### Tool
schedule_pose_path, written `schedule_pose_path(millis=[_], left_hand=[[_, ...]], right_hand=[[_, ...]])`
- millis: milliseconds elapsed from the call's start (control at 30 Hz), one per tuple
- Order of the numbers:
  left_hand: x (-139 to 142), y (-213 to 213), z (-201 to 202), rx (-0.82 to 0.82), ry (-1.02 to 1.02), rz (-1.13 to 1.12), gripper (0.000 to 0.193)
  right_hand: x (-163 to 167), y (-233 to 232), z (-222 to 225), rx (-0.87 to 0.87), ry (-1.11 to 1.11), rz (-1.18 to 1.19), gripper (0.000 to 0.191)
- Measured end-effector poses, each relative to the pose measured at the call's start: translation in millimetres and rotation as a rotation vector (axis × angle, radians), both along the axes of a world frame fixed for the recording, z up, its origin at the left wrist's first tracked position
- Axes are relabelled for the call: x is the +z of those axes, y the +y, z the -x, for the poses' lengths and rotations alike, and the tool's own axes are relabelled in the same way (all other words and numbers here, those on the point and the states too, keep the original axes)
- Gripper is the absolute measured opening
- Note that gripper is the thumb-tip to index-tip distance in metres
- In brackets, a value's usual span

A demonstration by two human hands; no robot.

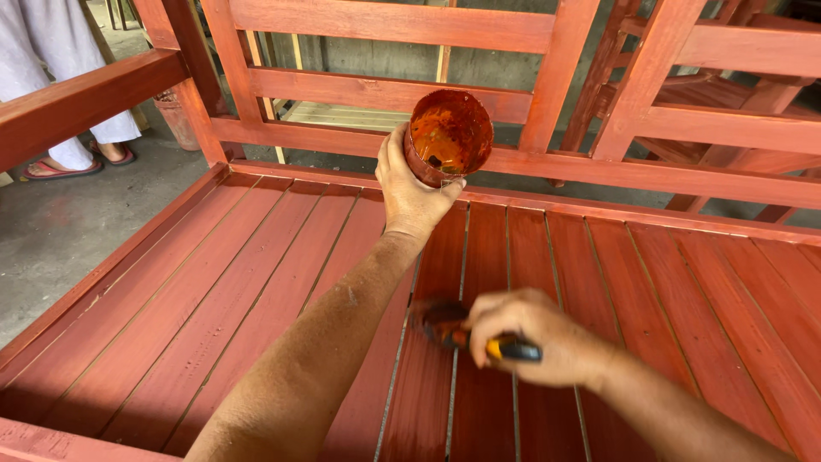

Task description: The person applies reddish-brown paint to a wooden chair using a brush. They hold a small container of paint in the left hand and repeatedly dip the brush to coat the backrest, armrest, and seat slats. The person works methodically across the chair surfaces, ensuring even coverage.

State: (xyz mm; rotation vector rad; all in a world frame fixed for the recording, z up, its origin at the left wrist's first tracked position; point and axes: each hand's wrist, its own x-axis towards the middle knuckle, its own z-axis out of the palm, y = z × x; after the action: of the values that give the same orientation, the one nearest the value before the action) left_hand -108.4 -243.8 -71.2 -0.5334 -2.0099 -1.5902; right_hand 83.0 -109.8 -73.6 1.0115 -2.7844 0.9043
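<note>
My left hand point(412, 192) grips a small round can point(448, 135) stained orange-red inside and out, tilted so its open mouth faces me, held above the back of a red wooden bench seat point(214, 299). Lower down, my right hand point(534, 335) is closed around a paintbrush point(466, 331) with a yellow and black handle. Its bristles point left and rest on a seat slat, blurred. The slats under the brush look wet and darker.
The bench backrest rails point(376, 94) cross behind the can, and an armrest point(77, 98) runs at the left. More red wooden furniture point(727, 94) stands at the right. A person in white clothing and sandals point(64, 85) stands on the concrete floor at top left.
</note>
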Motion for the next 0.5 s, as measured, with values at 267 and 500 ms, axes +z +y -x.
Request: schedule_pose_path(millis=[267, 500], left_hand=[[1.3, 1.3, -7.0, -0.050, -0.063, 0.054, 0.117], [-1.7, -6.5, 2.4, 0.004, -0.031, 0.031, 0.115]], right_hand=[[4.4, -2.6, -59.2, 0.211, -0.402, 0.130, 0.010], [-10.0, 6.9, -11.0, -0.026, -0.725, 0.394, 0.013]])
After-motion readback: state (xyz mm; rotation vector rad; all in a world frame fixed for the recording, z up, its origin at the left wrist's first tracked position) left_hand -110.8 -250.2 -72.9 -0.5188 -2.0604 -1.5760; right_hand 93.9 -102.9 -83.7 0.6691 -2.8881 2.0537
